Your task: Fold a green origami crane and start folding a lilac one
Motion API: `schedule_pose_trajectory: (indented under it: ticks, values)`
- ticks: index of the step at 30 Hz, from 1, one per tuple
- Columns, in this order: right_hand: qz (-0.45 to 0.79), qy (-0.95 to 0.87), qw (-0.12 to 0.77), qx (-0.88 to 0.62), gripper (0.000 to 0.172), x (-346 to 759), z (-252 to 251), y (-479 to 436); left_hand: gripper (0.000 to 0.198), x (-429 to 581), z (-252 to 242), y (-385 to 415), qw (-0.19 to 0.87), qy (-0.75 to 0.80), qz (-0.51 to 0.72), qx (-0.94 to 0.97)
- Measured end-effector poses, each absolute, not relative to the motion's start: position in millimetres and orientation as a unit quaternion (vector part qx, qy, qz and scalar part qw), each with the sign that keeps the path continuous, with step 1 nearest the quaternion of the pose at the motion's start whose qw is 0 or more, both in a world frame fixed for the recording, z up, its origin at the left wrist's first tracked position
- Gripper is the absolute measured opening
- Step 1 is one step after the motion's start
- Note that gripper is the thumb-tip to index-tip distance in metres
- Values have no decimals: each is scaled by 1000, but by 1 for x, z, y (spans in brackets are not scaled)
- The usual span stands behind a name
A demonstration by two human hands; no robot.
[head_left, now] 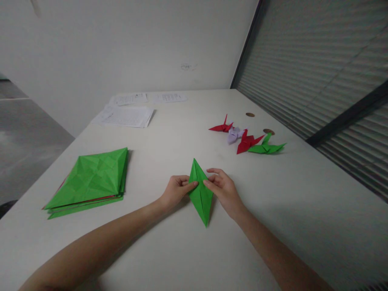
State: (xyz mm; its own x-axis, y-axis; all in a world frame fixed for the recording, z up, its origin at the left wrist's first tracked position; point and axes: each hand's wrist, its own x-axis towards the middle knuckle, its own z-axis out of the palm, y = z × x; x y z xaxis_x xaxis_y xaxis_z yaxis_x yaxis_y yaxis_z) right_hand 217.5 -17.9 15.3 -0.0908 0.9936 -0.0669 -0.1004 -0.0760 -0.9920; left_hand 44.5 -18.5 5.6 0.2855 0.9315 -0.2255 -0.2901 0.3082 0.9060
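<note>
Head view: down across a white table (194, 260), running back to the wall (151, 44). In from the bottom corners, covering parts of the near surface, both forearms (115, 238). Between the hands, at mid-table, a green diamond (200, 198) of folded paper, long points toward near and far, lengthwise slit up the middle. Clamped on its left edge, thumb on top, the left hand (174, 192). At its right edge, thumb tip touching, the right hand (226, 192), index finger stretched apart from the thumb; cannot tell whether pinching from behind.

Left, beyond the left forearm, a stack (97, 171) of creased green paper, with red showing between layers. Farther right, bunched in a slanting row, a green crane (266, 148), a red crane (246, 143), a lilac crane (233, 136) and a second red crane (223, 127). Just behind the green crane, a brownish disc (268, 131); farther back, another disc (250, 114). Far left, overlapping printed sheets (127, 117), with more near the far edge. Past the table's left side, grey floor (30, 137). On the wall, a dark smudge (187, 66); along the right, slatted blinds (318, 68).
</note>
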Motion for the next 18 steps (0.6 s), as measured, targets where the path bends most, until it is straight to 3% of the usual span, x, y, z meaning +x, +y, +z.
schedule_pose_trajectory:
  ticks: [5,18]
  values:
    - [560,-488,452,-494,35,221,13,-15,47,45,5,-19,674,424,449,404]
    - [534,-514,460,-490,41,215,13,-19,48,44,1,-23,673,415,395,468]
